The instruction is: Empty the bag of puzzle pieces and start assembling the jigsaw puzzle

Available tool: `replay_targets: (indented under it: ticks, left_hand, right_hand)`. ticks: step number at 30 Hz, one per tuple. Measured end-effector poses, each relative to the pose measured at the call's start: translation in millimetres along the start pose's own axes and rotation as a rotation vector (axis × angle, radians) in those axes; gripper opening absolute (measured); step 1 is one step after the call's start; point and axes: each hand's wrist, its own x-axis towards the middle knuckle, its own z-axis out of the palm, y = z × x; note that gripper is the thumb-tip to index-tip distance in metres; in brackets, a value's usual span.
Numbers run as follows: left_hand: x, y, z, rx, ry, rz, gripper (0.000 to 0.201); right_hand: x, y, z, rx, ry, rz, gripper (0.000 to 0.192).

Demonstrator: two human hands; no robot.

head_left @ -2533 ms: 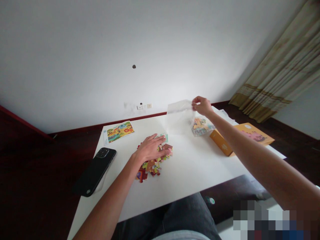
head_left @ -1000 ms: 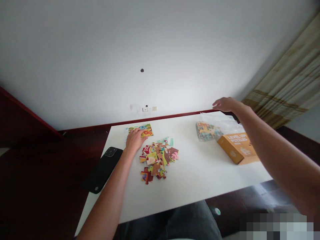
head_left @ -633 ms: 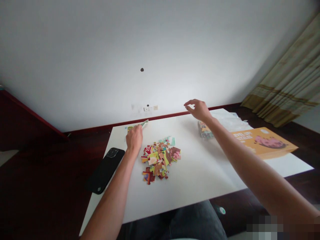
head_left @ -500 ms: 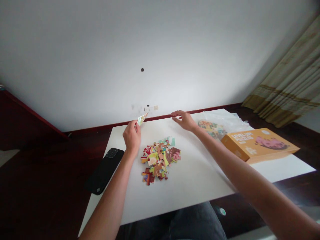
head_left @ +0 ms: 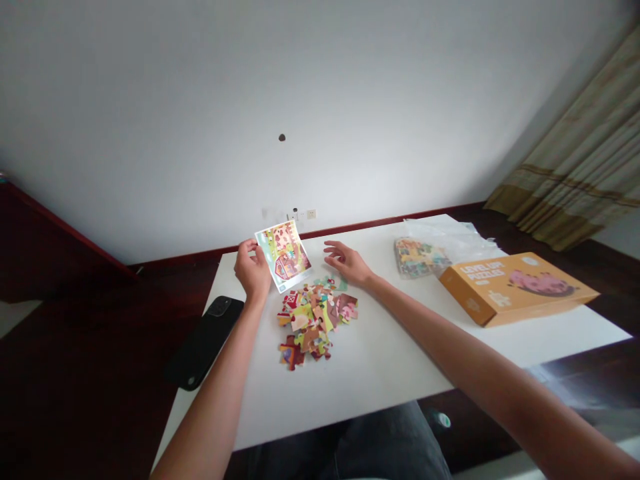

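1. Picture card, showing a farm scene with a red barn, is held up off the white table, tilted, printed face toward the camera, above the far left of the puzzle pile.
2. Left hand is raised just above the table's far left part, forearm stretched forward from the lower left; the card's left edge is pinched between thumb and fingers, fingers curled and closed on it.
3. Right hand is reached across from the lower right, arm long and nearly straight, palm down, fingers spread apart and slightly bent, nothing gripped. It is hovering just right of the card and just past the pile; contact with the table cannot be told.
4. Loose jigsaw pieces are heaped in a colourful pile on the table, below both hands, between the two forearms.
5. Black smartphone is lying camera side up at the table's left edge, just beside the left forearm, partly overhanging.
6. Orange puzzle box is lying flat at the table's right side, well apart from both hands.
7. Clear plastic bag holding more pieces is seen just left of the box, with crumpled plastic behind it.
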Motion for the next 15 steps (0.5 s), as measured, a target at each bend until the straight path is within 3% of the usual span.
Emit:
replay_targets:
  ticks: [3,5,7,9,12,15]
  left_hand:
    - [-1.8,-0.2,-1.6,0.04,-0.03,0.05,0.045]
    - [-3.5,1.1,-1.9,0.1,-0.097,0.114,0.044]
    - [-6.3,2.8,-1.0,0.154,-0.246,0.221,0.031]
    - [-10.6,4.0,1.1,0.164,-0.48,0.338,0.023]
    - [-19.0,3.6,4.0,0.205,-0.791,0.426,0.034]
    - [-24.2,1.4,2.8,0.388,-0.908,0.407,0.042]
  right_hand:
    - [-1.2,-0.4,3.3,-0.095,-0.005,-0.013,0.047]
    - [-1.2,-0.1,3.0,-0.135,-0.014,-0.015,0.042]
    - [-1.2,-0.4,1.2,-0.166,-0.028,-0.032,0.035]
    - [-1.4,-1.6,-0.6,-0.197,-0.04,-0.06,0.031]
    - [-2.4,-4.3,-1.9,-0.227,-0.045,-0.089,0.03]
    - [-3.1,-6.7,-2.4,-0.243,-0.043,-0.082,0.029]
